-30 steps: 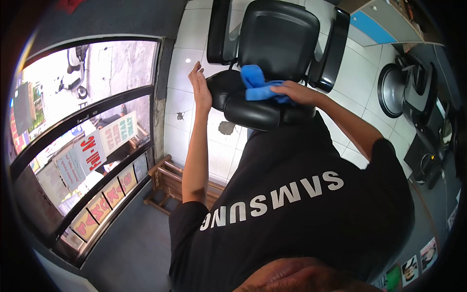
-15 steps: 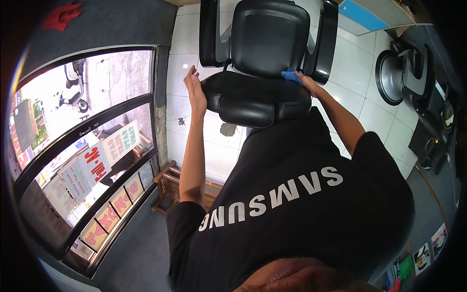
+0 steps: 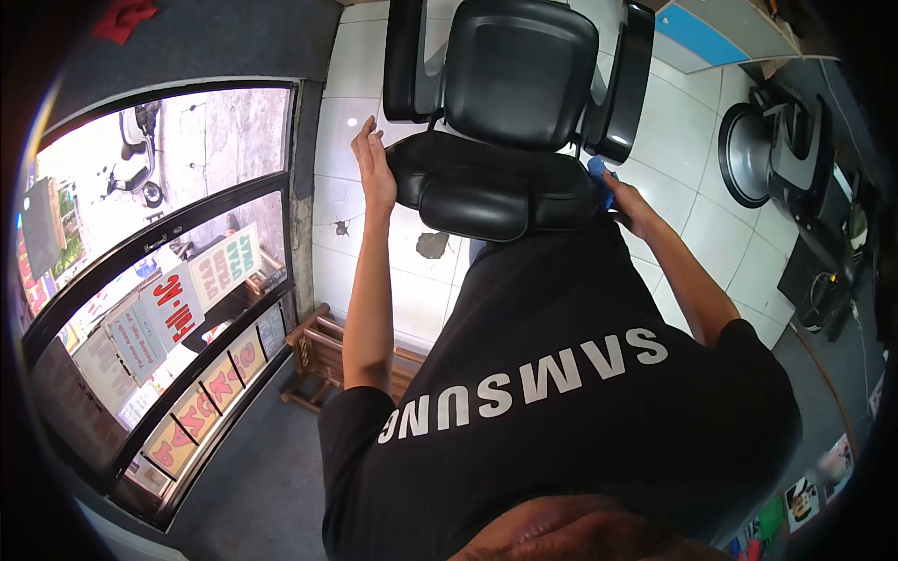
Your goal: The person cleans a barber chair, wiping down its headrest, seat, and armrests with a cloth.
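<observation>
SAMSUNG on shirt, Full-AC on sign

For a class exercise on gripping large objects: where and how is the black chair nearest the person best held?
Probably by both ends of the backrest, one side each, reaching from behind. It is wide, with rounded ends, and is the nearest part; the armrests lie farther off.

White square tiles cover the floor in my head-camera view, where a black padded chair with two armrests stands near the center. A dark broken patch mars the tiles beside the chair's headrest, and a smaller chip shows to its left. On my right, a round silver base rests at the tiled area's edge; a brown wooden bench sits at lower left.
</observation>
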A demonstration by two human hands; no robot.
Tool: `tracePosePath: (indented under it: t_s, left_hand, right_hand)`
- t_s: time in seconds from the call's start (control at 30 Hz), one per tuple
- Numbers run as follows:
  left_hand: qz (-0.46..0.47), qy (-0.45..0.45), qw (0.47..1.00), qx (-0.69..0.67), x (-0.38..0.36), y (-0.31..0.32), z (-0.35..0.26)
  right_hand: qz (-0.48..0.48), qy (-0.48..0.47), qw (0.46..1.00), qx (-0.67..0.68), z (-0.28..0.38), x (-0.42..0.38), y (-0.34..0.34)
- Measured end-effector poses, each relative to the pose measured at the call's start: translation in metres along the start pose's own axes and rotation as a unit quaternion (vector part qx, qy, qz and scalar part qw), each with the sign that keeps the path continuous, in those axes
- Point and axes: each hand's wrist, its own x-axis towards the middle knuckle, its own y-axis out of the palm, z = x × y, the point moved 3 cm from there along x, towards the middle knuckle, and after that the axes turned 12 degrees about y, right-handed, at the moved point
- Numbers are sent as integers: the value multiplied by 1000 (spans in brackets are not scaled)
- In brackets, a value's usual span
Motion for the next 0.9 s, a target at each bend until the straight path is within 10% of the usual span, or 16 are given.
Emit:
tracePosePath:
  t_s: [0.33, 0.9]
  left_hand:
    - [9, 17, 1000, 17, 0, -1, 6]
    - [-19, 65, 997, 36, -1, -1, 14]
  right_hand:
    - [157, 58, 978, 127, 6, 160, 16]
    - [180, 10, 884, 430, -40, -11, 72]
